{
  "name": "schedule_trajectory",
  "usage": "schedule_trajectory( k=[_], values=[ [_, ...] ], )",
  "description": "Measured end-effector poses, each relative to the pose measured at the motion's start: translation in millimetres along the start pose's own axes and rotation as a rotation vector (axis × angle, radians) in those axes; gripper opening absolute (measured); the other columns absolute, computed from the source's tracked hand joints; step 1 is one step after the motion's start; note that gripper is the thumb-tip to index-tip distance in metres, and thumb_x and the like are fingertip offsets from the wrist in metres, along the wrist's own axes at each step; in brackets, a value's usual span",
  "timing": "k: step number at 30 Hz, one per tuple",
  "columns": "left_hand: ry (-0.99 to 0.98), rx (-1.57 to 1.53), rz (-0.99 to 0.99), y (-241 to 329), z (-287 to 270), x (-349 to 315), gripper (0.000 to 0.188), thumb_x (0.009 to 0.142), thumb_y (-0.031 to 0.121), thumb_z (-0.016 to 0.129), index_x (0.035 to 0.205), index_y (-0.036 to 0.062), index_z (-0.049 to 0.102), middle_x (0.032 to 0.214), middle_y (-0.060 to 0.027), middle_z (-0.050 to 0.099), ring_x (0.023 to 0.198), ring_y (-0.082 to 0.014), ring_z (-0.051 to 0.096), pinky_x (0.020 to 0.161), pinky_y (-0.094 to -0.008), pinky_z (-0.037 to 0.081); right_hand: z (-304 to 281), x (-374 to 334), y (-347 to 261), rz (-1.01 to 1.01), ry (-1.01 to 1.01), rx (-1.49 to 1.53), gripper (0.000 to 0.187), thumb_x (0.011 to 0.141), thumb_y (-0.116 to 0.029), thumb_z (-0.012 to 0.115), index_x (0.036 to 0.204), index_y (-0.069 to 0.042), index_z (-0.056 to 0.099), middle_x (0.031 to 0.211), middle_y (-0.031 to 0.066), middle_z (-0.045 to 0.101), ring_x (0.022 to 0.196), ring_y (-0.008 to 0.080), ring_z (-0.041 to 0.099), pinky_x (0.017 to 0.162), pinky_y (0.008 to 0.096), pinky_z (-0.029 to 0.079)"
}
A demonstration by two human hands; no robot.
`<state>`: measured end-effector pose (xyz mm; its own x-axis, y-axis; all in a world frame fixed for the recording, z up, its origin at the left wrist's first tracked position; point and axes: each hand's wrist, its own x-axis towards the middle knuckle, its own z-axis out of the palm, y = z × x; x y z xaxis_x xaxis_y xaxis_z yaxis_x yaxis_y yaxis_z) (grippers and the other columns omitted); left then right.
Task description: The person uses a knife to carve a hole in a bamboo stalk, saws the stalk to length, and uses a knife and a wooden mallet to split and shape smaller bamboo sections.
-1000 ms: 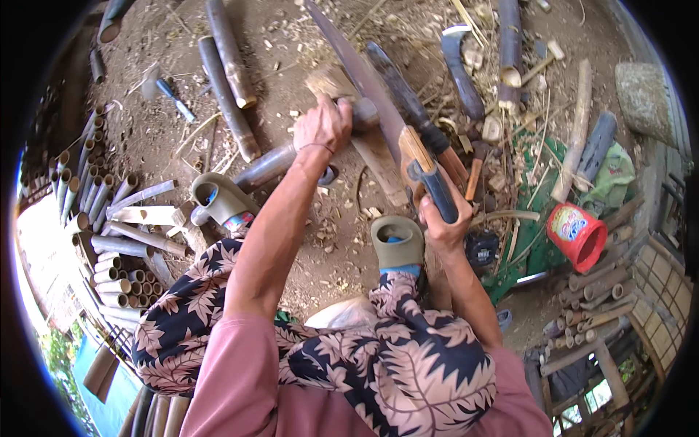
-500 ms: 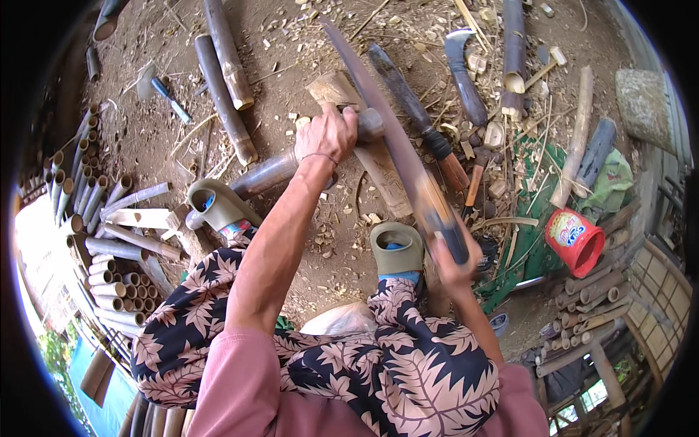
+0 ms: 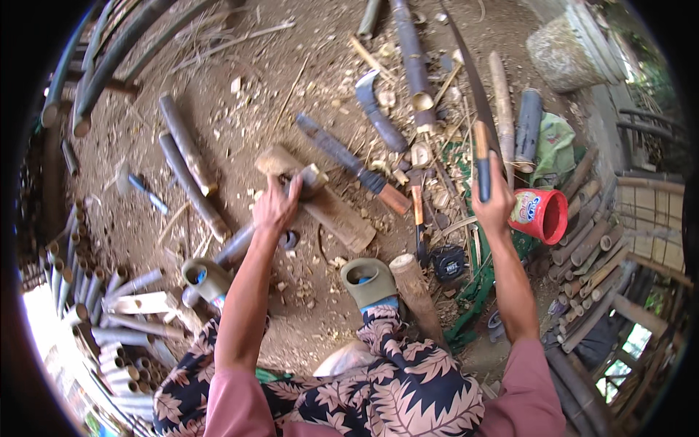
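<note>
Currently: bamboo pole under left hand, saw off the work

Left hand (image 3: 274, 207) sits near the far end of the bamboo pole (image 3: 237, 246); thumb and forefinger stand apart, the other fingers bend over it (undersides hidden, so pressure can't be told). Pole slants up from beside the left clog (image 3: 206, 277), its end across the wooden block (image 3: 346, 220) on the dirt floor. Right hand (image 3: 495, 202) is closed around the handle of the handsaw (image 3: 475, 95), blade pointing up and away, well apart from the bamboo.

Step in hand, as judged: steadying the pole, with no cutting at this moment. Any saw stroke from here would call for bringing the blade back over to the pole end, keeping the left fingers out of its line and the pole firm on the block. Setting the saw down would instead call for a free spot on the right.

Between block and saw: dark-sheathed long knife (image 3: 335, 146), curved-blade hand tool (image 3: 382, 124). Tape measure (image 3: 448, 261) and red bucket (image 3: 542, 216) are nearer the right forearm.
</note>
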<state>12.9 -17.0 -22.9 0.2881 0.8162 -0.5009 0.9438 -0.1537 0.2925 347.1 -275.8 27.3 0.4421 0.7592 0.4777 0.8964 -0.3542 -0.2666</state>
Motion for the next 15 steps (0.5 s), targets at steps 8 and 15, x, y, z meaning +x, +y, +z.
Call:
schedule_trajectory(
  k=[8, 15],
  values=[
    [0.181, 0.196, 0.256, -114, 10, -40, 0.063, 0.071, 0.033, 0.080, 0.122, 0.0093, 0.052, 0.104, -0.0194, 0.067, 0.099, -0.0403, 0.064, 0.087, -0.0485, 0.051, 70, -9, -69, 0.069, -0.456, -0.023, 0.080, 0.073, -0.031, 0.084, 0.138, -0.002, 0.048, 0.140, 0.0192, 0.038, 0.129, 0.0345, 0.040, 0.112, 0.0516, 0.034],
    [-0.148, 0.164, 0.130, -95, -10, -26, 0.077, 0.065, 0.044, 0.083, 0.127, 0.0116, 0.053, 0.107, -0.0204, 0.069, 0.102, -0.0393, 0.065, 0.087, -0.0479, 0.051, 166, -34, -132, -0.069, -0.594, -0.047, 0.060, 0.090, -0.008, 0.063, 0.143, -0.001, 0.038, 0.114, 0.0213, 0.051, 0.107, 0.0321, 0.054, 0.085, 0.0446, 0.055]
  ],
)
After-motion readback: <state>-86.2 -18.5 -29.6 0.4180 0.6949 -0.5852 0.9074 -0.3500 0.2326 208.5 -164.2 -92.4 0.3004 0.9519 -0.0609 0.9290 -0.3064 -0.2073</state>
